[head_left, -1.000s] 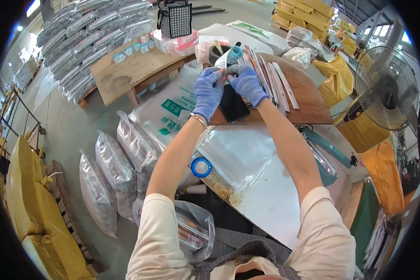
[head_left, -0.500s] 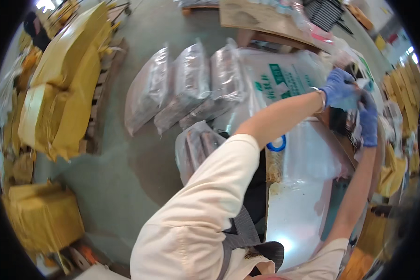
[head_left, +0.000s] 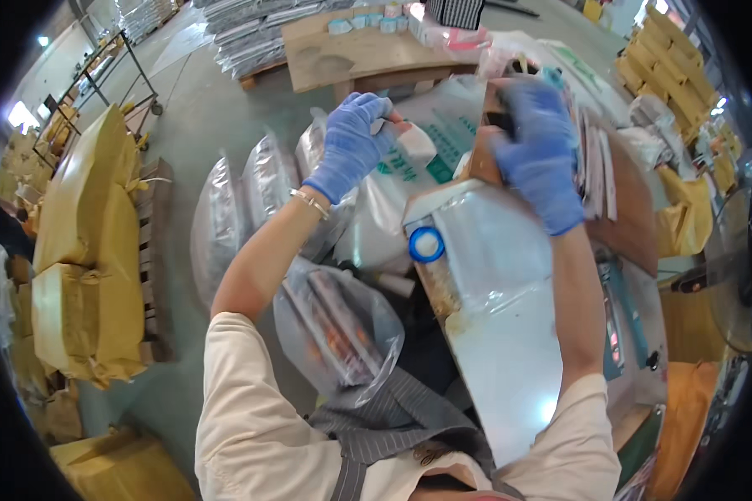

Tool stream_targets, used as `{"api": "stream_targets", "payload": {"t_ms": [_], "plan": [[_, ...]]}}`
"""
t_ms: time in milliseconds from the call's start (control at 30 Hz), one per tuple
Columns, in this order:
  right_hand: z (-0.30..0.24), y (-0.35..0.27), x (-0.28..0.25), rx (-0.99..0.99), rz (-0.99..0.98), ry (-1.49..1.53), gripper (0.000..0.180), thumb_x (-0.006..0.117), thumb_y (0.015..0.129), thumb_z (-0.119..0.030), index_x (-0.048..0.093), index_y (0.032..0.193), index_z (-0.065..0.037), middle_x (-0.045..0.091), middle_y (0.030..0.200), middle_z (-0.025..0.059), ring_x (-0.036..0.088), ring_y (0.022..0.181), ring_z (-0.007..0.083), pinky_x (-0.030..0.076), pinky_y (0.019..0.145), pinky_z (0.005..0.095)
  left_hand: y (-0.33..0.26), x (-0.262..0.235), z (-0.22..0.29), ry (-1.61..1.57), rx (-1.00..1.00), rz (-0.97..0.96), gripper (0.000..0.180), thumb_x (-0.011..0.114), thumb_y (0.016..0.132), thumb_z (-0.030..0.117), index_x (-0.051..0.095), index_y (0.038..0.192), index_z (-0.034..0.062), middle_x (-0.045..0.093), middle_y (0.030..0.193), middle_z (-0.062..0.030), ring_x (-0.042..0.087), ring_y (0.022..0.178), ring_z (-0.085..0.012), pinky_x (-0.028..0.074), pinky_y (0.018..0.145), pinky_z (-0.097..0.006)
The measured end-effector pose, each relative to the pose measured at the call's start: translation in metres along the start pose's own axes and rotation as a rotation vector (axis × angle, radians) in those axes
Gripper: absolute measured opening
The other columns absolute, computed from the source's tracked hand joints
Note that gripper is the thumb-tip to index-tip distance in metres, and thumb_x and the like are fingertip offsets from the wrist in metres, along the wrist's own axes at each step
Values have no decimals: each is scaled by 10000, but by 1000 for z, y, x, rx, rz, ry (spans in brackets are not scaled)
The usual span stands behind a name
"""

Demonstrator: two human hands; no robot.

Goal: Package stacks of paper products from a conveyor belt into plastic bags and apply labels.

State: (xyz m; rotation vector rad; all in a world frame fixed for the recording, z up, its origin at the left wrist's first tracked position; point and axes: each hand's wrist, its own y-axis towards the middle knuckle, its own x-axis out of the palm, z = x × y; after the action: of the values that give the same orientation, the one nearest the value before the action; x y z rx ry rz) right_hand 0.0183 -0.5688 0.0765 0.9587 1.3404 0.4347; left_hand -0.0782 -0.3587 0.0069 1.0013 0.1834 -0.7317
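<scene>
My left hand (head_left: 351, 142), in a blue glove with bare fingertips, is closed on a small white block-like piece (head_left: 418, 144) above a clear plastic bag with green print (head_left: 451, 125). My right hand (head_left: 541, 159), also blue-gloved, is smeared by motion beside a brown cardboard box (head_left: 485, 154); its fingers cannot be made out. Between the hands and me, clear plastic packaging (head_left: 497, 259) lies over the white tabletop (head_left: 510, 359). A blue ring, like a tape roll (head_left: 414, 237), sits at its left edge. White flat pieces (head_left: 595, 167) stand upright right of my right hand.
A clear bag of printed packs (head_left: 334, 326) stands left of the table, with several filled plastic bags (head_left: 221, 213) beyond. Yellow-wrapped bundles (head_left: 79, 317) rest on a pallet at left. A wooden table (head_left: 368, 54) stands at the far side.
My hands have come apart from their meeting place at the far right. The left moved left with the white piece; the right is by the cardboard box. The view has shifted rightward.
</scene>
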Motion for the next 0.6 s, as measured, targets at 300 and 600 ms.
{"api": "stream_targets", "payload": {"t_ms": [300, 600], "plan": [[-96, -36, 99, 110, -540, 543, 133, 667, 633, -88, 614, 739, -29, 570, 674, 108, 571, 637, 248, 466, 613, 337, -69, -82, 8, 158, 0, -430, 130, 693, 666, 132, 607, 741, 70, 582, 729, -71, 567, 745, -210, 455, 690, -316], [-117, -56, 141, 548, -544, 732, 68, 650, 656, -49, 621, 696, -2, 549, 546, 68, 531, 519, 121, 422, 506, 266, -165, -117, -275, 1315, -730, 69, 343, 622, 745, 363, 641, 857, 40, 643, 871, -87, 616, 799, -219, 480, 749, -348]]}}
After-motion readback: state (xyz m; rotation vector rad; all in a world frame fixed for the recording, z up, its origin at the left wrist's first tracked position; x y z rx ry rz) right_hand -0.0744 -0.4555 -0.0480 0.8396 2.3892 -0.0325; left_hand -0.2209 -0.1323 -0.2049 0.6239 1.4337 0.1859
